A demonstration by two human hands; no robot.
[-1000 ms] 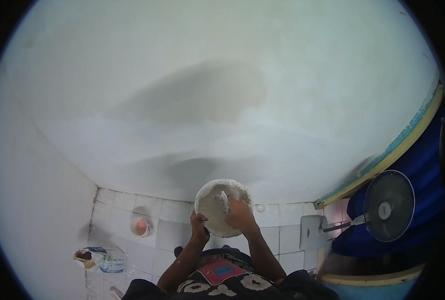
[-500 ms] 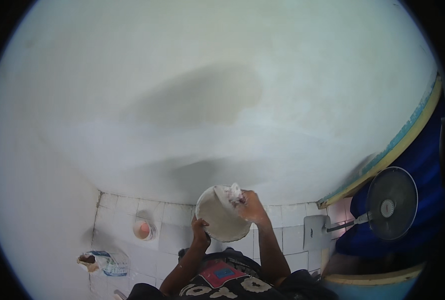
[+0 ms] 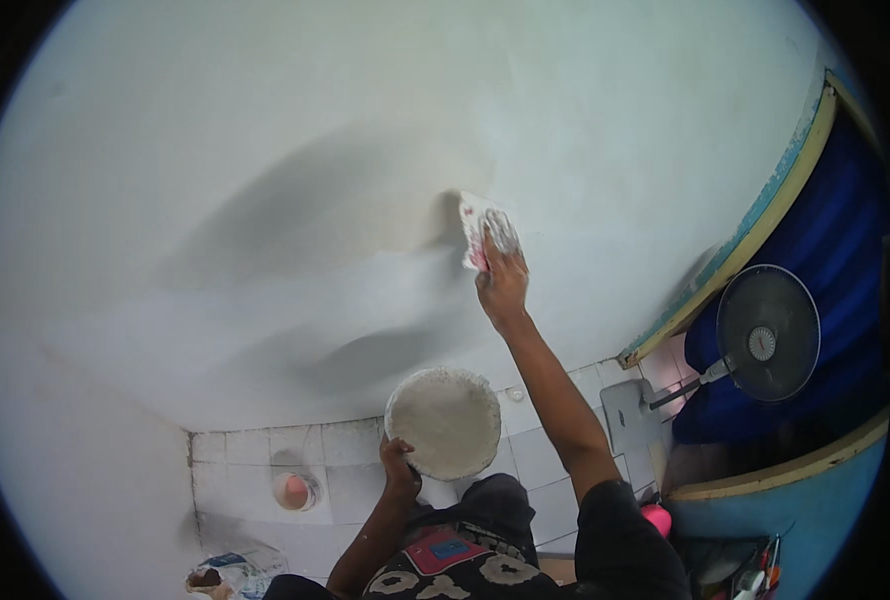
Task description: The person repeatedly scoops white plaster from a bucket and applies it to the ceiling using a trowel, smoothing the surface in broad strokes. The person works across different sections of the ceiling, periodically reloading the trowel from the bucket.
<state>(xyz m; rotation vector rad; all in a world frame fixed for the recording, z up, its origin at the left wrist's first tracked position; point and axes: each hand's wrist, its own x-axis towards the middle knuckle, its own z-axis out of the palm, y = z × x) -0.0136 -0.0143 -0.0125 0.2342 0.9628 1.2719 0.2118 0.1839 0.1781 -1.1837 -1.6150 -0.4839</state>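
Note:
My left hand [image 3: 399, 468] grips the near left rim of a round whitish bucket [image 3: 433, 374]. Grey-white paste [image 3: 452, 425] shows inside it. Up against the pale wall [image 3: 615, 140], my right hand [image 3: 505, 288] is closed on a flat white spreader [image 3: 472, 225] with pink-red marks. White paste is smeared on the spreader and over the fingers. The spreader's left edge meets or nearly meets the wall; its exact contact cannot be made out. A damp-looking beige patch [image 3: 395, 200] lies to its left, partly in shadow.
White floor tiles [image 3: 355, 455] run along the wall's foot. A small tub [image 3: 295, 490] with something pink inside stands at left, beyond an opened bag [image 3: 240, 575]. At right stand a fan [image 3: 765, 340], a blue curtain [image 3: 835, 250] and a yellow-edged frame [image 3: 755, 305].
My right hand has gone from over the bucket up to the wall, carrying the spreader. My left hand still holds the bucket at about the same place. The view has shifted somewhat.

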